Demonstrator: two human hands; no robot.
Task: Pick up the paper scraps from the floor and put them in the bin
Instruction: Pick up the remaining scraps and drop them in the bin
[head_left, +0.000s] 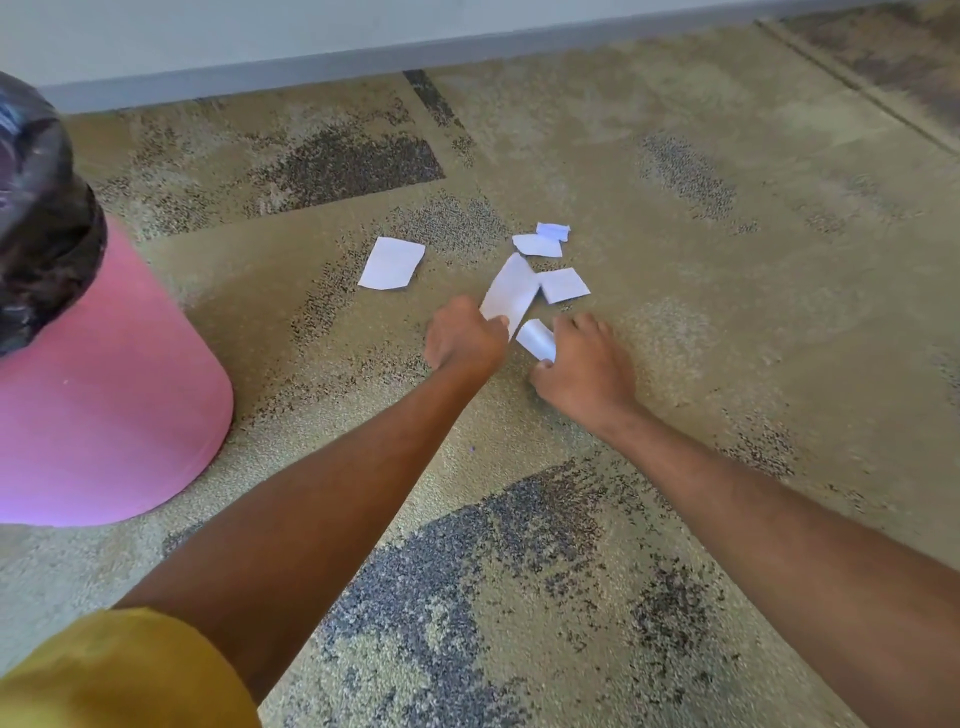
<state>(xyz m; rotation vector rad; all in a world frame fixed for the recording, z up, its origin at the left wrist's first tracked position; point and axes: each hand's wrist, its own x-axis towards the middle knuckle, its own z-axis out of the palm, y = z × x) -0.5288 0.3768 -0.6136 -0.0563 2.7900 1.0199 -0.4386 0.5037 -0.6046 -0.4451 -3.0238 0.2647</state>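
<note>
Paper scraps (391, 263): four on carpet (701, 130), one pinched by left hand (464, 340), one by right hand (584, 366)

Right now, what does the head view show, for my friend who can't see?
A person's left hand pinches a long paper scrap and the right hand grips a small curled scrap, low over patterned carpet. Four more scraps lie just beyond; a pink bin stands at the left.
</note>
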